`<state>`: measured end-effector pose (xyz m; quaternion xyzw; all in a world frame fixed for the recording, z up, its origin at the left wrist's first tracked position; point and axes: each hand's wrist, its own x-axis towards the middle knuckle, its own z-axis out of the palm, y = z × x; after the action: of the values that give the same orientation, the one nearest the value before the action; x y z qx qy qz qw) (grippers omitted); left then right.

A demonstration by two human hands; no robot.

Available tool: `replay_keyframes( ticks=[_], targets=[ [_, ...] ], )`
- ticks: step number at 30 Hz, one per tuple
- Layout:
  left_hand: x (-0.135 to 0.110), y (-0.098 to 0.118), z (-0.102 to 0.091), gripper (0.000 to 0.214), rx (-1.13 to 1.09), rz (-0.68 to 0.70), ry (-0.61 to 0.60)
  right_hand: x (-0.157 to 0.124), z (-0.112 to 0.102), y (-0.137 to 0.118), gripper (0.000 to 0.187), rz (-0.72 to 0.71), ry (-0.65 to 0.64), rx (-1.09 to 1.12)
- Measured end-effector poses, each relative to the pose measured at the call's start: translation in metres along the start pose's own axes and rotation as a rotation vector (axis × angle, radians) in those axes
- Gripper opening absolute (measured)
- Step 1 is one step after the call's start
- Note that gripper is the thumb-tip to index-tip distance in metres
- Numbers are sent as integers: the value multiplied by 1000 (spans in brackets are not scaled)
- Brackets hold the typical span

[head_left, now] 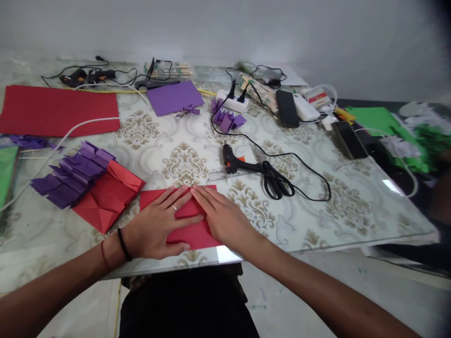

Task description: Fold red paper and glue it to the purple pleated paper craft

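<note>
Pressing flat near the worktop's (169,129) near edge, my left hand (155,230) has its fingers fanned and my right hand (225,216) has its fingers stretched out close together; both are unclenched, laid on the red sheet (197,234) just inside that edge. The surface is pale and glossy, with gold-brown floral motifs and a bright reflection beside the sheet. A plain grey wall (225,33) rises behind the far edge; below the near one I see pale floor (299,291) with small scraps.

My hands hide the sheet's middle and part of its right side. Toward the left edge, a green sheet (6,171) is cut off by the view. Past the right edge, green paper (373,119) and white scraps blur into shadow. Near the far right corner, a red-and-white packet (319,99) bears markings too small for me to read.
</note>
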<state>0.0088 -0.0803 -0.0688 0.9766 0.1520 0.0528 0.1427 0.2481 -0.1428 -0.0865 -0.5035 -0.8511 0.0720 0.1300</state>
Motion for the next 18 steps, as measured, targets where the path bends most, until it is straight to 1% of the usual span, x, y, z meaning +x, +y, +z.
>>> replay_keyframes(
  ticks=[5,11,14,18],
  targets=[
    [-1,-1,2,74,0,0,-1,-11,-6,2,72,106,-34,-53],
    [-3,-2,2,75,-12,5,19,-24,-17,8,71,176,-18,-108],
    [-3,-2,2,75,-5,7,30,-19,-22,8,65,155,-43,-108],
    [-1,-3,0,75,29,13,7,4,-23,8,58,67,-73,-93]
  ],
)
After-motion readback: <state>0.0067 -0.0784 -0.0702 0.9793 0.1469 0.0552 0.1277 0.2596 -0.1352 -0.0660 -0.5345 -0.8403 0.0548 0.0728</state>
